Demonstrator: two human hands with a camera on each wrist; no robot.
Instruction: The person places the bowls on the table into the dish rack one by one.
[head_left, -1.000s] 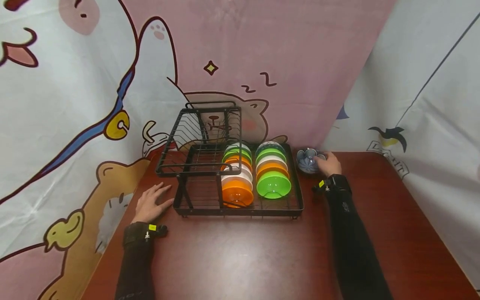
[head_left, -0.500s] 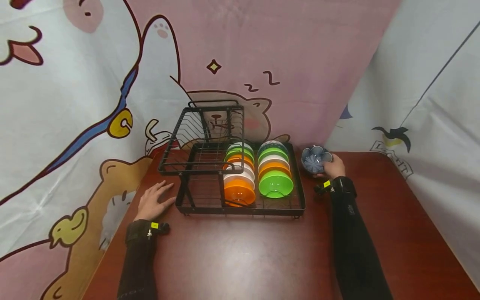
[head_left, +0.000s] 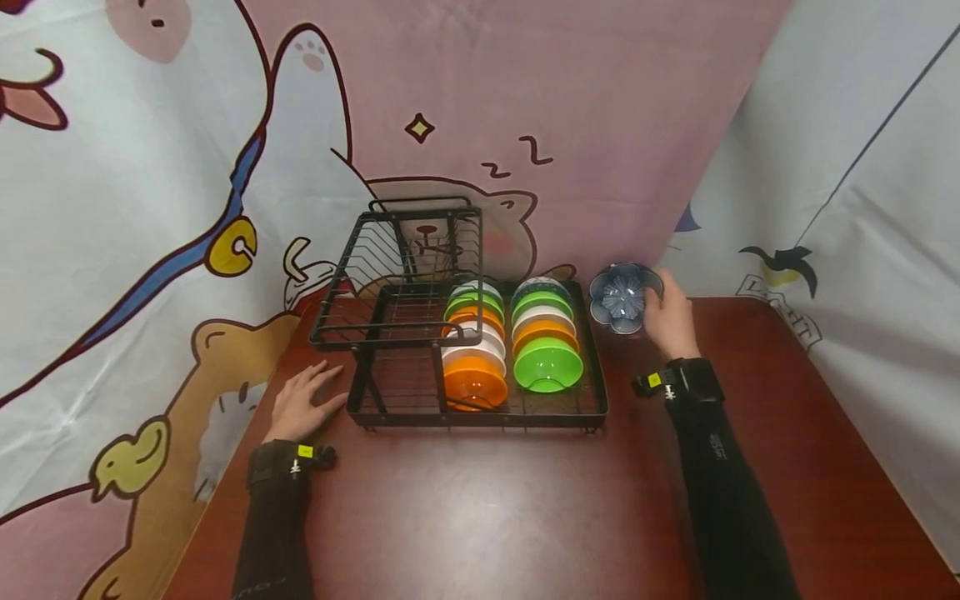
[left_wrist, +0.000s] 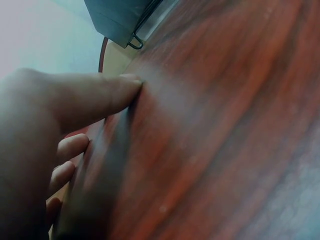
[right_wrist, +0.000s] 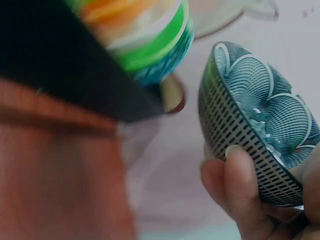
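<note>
My right hand [head_left: 672,317] pinches the rim of a blue patterned bowl [head_left: 622,297], which is tilted and lifted at the back right, beside the dish rack. In the right wrist view the bowl [right_wrist: 250,125] shows a dark checked outside and a petal pattern within; fingers [right_wrist: 242,180] press its outer wall. My left hand [head_left: 303,404] rests flat on the table, left of the rack, with its fingers spread. Up close in the left wrist view, its thumb [left_wrist: 95,95] touches the wood. The black dish rack [head_left: 480,421] holds two rows of bowls.
An orange bowl [head_left: 475,385] fronts the left row and a green bowl [head_left: 548,365] the right row. Above the rack's left side rises a wire upper shelf [head_left: 397,337]. A patterned cloth [head_left: 600,125] hangs behind the reddish-brown table [head_left: 480,517].
My right hand has raised the blue patterned bowl off the table and tipped its inside toward the head camera. The left hand stays where it was.
</note>
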